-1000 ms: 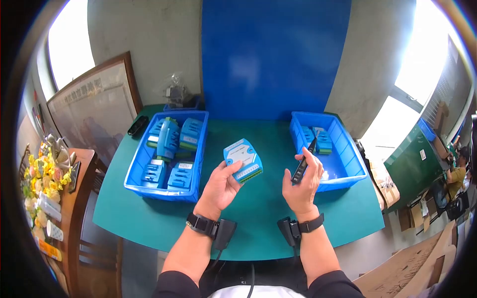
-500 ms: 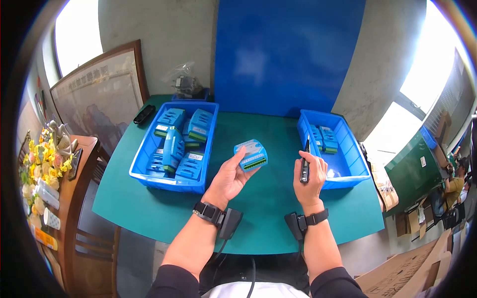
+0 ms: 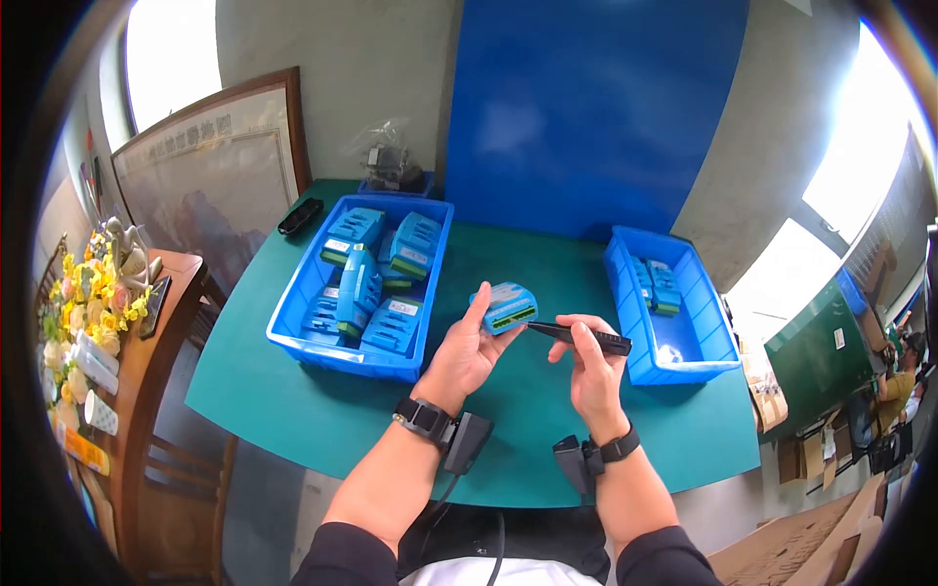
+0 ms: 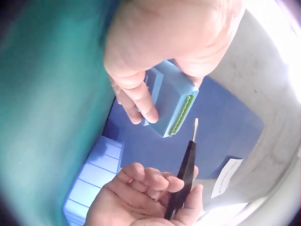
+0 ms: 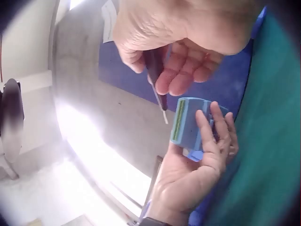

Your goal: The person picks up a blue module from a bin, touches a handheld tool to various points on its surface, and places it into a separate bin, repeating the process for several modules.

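Note:
My left hand [image 3: 469,356] grips a blue plastic module [image 3: 510,305] with a white label on top, thumb on one side and fingers on the other. Its green terminal strip [image 4: 182,115] faces toward my right hand [image 3: 594,381]. That hand holds a screwdriver [image 3: 611,344] by its black handle between thumb and fingers. In the left wrist view the flat metal blade [image 4: 195,125] points at the module, its tip close beside the terminal strip. The right wrist view shows a small gap between the blade [image 5: 165,117] and the strip.
A blue bin [image 3: 342,359] holding several similar modules stands left on the green table [image 3: 508,439]. Another blue bin [image 3: 699,372] at the right holds fewer modules. A black case [image 3: 300,217] lies behind the left bin, near a plastic bag [image 3: 388,161].
The module has tipped so its terminal strip faces me and the right hand. My right hand has swung the screwdriver from upright to pointing left, bringing its tip to the module.

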Tool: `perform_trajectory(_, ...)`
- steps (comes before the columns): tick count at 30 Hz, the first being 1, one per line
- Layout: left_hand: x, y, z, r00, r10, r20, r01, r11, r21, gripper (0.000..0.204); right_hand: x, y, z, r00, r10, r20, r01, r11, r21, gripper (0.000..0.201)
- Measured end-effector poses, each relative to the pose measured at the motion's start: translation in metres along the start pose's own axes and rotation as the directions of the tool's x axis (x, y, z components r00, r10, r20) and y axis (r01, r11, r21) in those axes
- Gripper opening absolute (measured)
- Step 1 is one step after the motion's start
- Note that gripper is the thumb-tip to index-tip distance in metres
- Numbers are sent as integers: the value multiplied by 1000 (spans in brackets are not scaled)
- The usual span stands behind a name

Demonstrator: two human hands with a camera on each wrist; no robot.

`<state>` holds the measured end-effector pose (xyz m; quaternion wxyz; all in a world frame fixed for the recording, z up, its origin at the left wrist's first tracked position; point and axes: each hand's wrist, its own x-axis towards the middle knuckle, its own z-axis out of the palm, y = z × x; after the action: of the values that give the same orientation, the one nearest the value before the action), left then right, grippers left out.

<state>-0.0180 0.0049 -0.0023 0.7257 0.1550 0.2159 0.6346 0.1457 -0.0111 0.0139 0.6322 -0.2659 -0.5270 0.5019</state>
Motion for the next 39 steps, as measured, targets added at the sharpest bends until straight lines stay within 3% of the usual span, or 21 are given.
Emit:
perform_trajectory(6,-1,-2,4,1000,-16,11,16,999,-38,42,-8,-3,2,998,30,46,-21,981,-191,20)
perform_trajectory(13,-3,3,6,1000,22,-2,-22,1000,0,43,7,-3,-16,966,-96,-239,67,990,-127,23)
perform_trajectory(18,-1,0,-1,1000,10,18,-10,1000,6,42,-1,0,-9,998,4,-59,-6,1000,-21,21)
perform_trajectory(21,-3,-1,-3,1000,-7,-7,7,999,43,41,-4,2,1,1000,27,8,-26,993,-117,23)
perform_trajectory(28,-1,-6,-2,1000,-10,1,10,992,127,38,5,-2,-12,978,-14,-206,-9,994,-109,27)
perform_trajectory(34,1,-5,-6,999,-6,34,5,999,42,37,6,4,-20,958,-156,-239,132,985,-116,29)
perform_trajectory(37,-3,-7,-5,994,59,94,-71,989,133,50,7,2,-12,941,-125,-315,81,985,-151,32)
perform_trajectory(39,-5,-6,-2,987,62,147,-92,974,208,60,7,4,-10,969,-66,-236,24,984,-178,31)
